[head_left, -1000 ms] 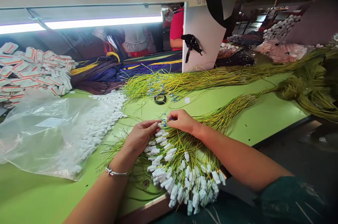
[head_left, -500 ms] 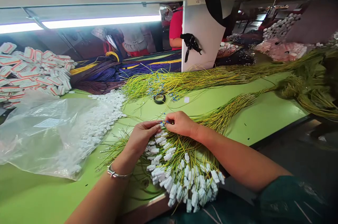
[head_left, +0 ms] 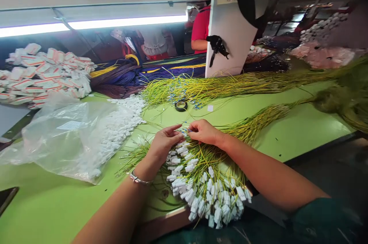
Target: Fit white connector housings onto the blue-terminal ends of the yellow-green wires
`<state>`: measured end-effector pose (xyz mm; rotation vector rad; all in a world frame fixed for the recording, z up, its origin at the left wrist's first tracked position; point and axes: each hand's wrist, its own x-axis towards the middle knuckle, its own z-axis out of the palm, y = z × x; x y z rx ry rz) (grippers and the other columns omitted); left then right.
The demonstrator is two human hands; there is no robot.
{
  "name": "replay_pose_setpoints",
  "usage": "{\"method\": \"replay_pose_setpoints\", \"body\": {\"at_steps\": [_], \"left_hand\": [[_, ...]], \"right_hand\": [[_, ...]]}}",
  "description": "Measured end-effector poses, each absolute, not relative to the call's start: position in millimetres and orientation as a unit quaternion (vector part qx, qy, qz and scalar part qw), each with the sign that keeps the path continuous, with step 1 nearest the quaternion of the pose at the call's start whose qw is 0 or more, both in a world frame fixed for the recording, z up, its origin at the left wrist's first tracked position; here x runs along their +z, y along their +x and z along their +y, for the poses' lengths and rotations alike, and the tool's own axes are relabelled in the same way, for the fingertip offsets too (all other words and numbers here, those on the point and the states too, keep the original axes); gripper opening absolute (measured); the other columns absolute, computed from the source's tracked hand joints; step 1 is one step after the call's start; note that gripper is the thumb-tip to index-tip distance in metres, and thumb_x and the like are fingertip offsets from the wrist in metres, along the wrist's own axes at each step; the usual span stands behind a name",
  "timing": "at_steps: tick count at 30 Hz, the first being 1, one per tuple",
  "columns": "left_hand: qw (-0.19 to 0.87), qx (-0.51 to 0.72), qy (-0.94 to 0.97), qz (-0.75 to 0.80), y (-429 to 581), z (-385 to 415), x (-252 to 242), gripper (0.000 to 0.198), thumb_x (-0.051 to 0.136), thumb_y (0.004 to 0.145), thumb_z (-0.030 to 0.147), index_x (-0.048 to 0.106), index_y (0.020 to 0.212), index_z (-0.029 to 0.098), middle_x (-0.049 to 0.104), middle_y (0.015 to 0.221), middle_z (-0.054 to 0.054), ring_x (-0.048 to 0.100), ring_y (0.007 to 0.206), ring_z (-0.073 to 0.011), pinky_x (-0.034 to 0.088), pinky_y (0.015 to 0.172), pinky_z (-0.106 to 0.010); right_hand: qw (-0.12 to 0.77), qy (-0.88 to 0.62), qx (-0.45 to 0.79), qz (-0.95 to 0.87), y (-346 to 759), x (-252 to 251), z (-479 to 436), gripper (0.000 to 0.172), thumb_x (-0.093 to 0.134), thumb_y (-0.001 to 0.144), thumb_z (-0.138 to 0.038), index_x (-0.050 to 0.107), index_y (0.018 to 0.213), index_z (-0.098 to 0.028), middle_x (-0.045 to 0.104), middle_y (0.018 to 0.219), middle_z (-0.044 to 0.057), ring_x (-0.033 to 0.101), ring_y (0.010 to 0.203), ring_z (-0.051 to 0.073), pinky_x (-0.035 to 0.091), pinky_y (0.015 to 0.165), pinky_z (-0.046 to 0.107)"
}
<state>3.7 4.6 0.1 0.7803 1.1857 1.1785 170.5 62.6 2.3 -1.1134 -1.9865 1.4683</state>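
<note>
Here, the left hand (head_left: pixel 165 144) is pinched, thumb against forefinger, on a small white plastic housing (head_left: pixel 181 135). The right hand (head_left: pixel 205 132) is closed on the blue-tipped end of a thin yellow-green wire (head_left: pixel 186 130). The two are held tip to tip just above the fanned bundle of yellow-green wires (head_left: pixel 201 159), so that wire end and housing are lined up at close range. The bundle is laid across the bright green tabletop (head_left: pixel 287 132) with its white-capped ends spread at the near edge, seemingly to keep fitted ends apart from bare ones. A heap of loose white plastic housings (head_left: pixel 123 121) is spilled from a clear plastic bag (head_left: pixel 66 136) near the left hand, within easy reach. A black tape roll (head_left: pixel 181 106) is seen beyond the hands.
</note>
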Motion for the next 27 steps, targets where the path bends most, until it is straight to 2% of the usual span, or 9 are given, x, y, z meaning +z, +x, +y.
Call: {"method": "replay_pose_setpoints", "body": {"at_steps": [2,6,8,9,12,14,16,21,27], "left_hand": [[0.605,0.507,0.353,0.502,5.1,3.5,0.7,0.066,0.085,0.051,0.023,0.064,0.113,0.011,0.067,0.069,-0.001,0.061,0.059,-0.0110,0.048,0.062,-0.024],[0.608,0.481,0.413,0.477,7.5,-5.2,5.6,0.073,0.083,0.054,0.021,0.058,0.122,0.014,0.070,0.075,-0.004,0.060,0.061,-0.0115,0.046,0.060,-0.023],[0.591,0.430,0.492,0.472,2.4,-11.0,10.7,0.068,0.079,0.060,0.021,0.057,0.124,0.016,0.072,0.081,-0.007,0.062,0.065,-0.0138,0.047,0.061,-0.024],[0.567,0.404,0.535,0.478,-3.7,-12.9,13.3,0.059,0.076,0.064,0.023,0.061,0.120,0.017,0.072,0.085,-0.008,0.063,0.068,-0.0154,0.048,0.063,-0.025],[0.382,0.398,0.603,0.577,-38.4,-9.0,17.2,0.021,0.064,0.074,0.024,0.074,0.092,0.019,0.073,0.088,-0.009,0.064,0.079,-0.0207,0.050,0.075,-0.033],[0.168,0.417,0.590,0.670,-69.5,2.0,14.0,0.020,0.056,0.076,0.019,0.075,0.085,0.020,0.073,0.088,-0.009,0.063,0.085,-0.0235,0.048,0.084,-0.040],[0.028,0.366,0.605,0.706,-96.9,15.3,6.4,0.030,0.050,0.076,0.012,0.074,0.091,0.019,0.071,0.102,-0.010,0.060,0.101,-0.0258,0.042,0.095,-0.044],[-0.036,0.216,0.681,0.698,-117.5,30.5,-12.9,0.044,0.041,0.071,0.004,0.071,0.102,0.013,0.066,0.112,-0.014,0.056,0.108,-0.0254,0.041,0.097,-0.039],[-0.082,0.147,0.682,0.712,-106.6,24.3,-10.0,0.033,0.043,0.082,0.022,0.073,0.092,0.013,0.068,0.089,-0.016,0.058,0.092,-0.0279,0.045,0.084,-0.038]], "right_hand": [[0.220,-0.395,0.518,-0.726,172.2,4.7,63.8,0.007,0.057,0.065,-0.021,0.058,0.066,-0.014,0.051,0.054,-0.005,0.043,0.046,0.006,0.034,0.041,0.017],[0.288,-0.403,0.527,-0.691,174.2,9.0,67.5,0.015,0.061,0.064,-0.029,0.059,0.064,-0.013,0.057,0.055,-0.002,0.044,0.050,0.007,0.032,0.046,0.020],[0.303,-0.407,0.558,-0.656,173.8,9.4,67.2,0.019,0.061,0.065,-0.032,0.060,0.068,-0.013,0.060,0.057,0.000,0.044,0.048,0.007,0.031,0.046,0.020],[0.302,-0.408,0.572,-0.645,173.3,9.2,66.5,0.020,0.061,0.065,-0.033,0.059,0.070,-0.013,0.060,0.057,0.000,0.043,0.047,0.007,0.030,0.045,0.021],[0.292,-0.408,0.587,-0.636,171.1,7.7,63.7,0.019,0.062,0.062,-0.031,0.059,0.070,-0.014,0.058,0.054,-0.002,0.042,0.046,0.007,0.029,0.046,0.021],[0.284,-0.406,0.587,-0.639,169.8,6.4,62.6,0.018,0.063,0.061,-0.029,0.060,0.068,-0.014,0.056,0.052,-0.003,0.041,0.046,0.007,0.030,0.047,0.021],[0.277,-0.405,0.591,-0.641,169.0,4.6,62.7,0.017,0.062,0.061,-0.029,0.060,0.067,-0.013,0.054,0.052,-0.004,0.042,0.047,0.007,0.031,0.049,0.021],[0.270,-0.386,0.591,-0.655,168.8,-0.7,64.8,0.016,0.063,0.062,-0.028,0.060,0.067,-0.013,0.053,0.054,-0.004,0.044,0.051,0.007,0.032,0.053,0.022],[0.268,-0.376,0.584,-0.668,168.6,2.0,64.9,0.011,0.061,0.063,-0.024,0.059,0.065,-0.013,0.052,0.054,-0.005,0.043,0.051,0.007,0.032,0.053,0.021]]}}
